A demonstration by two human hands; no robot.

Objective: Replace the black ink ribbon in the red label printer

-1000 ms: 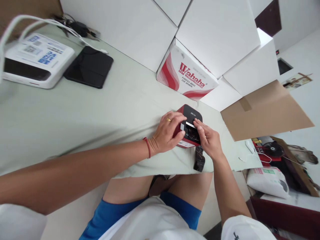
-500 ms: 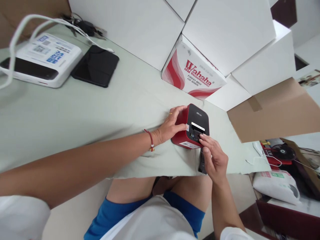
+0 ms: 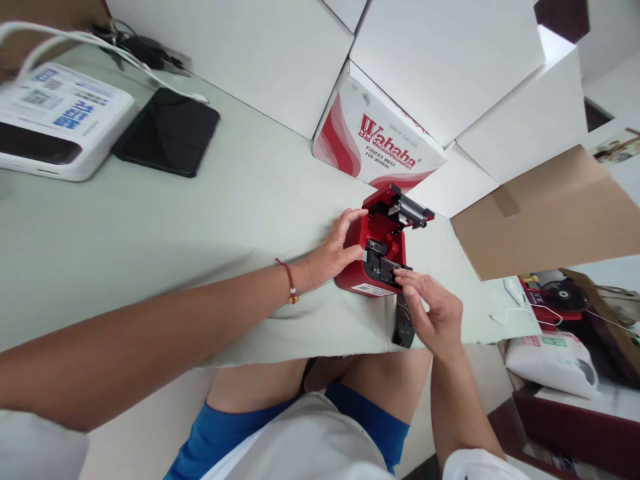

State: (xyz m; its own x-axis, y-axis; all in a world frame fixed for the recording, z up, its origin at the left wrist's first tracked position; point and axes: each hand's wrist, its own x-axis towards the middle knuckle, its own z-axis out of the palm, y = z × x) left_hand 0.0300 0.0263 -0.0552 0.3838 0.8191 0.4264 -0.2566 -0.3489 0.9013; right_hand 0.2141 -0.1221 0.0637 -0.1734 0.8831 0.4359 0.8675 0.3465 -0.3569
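A red and black label printer (image 3: 353,275) stands on the cloth-covered table, its lid (image 3: 383,195) raised with a black roller part (image 3: 411,211) on the underside. The red inner compartment shows. My left hand (image 3: 330,253) clasps the printer's left side, fingers toward the back and thumb at the front top edge beside a light grey tab. Fingertips of my right hand (image 3: 435,303) rest on the dark front panel (image 3: 388,269), with the thumb lower at the front right corner. Below that corner lies a black elongated object (image 3: 403,325), partly behind the printer and not clear in kind.
Behind the printer is a Wahaha water carton (image 3: 377,143) among white boxes (image 3: 425,60). A black phone (image 3: 167,132) and a white device (image 3: 95,127) with a cable lie at left, near keys (image 3: 145,50). A cardboard flap (image 3: 545,213) juts in from the right.
The printer's lid has swung up and back, exposing the red inside. Both hands stay on the printer in nearly the same places. The camera view has shifted slightly.
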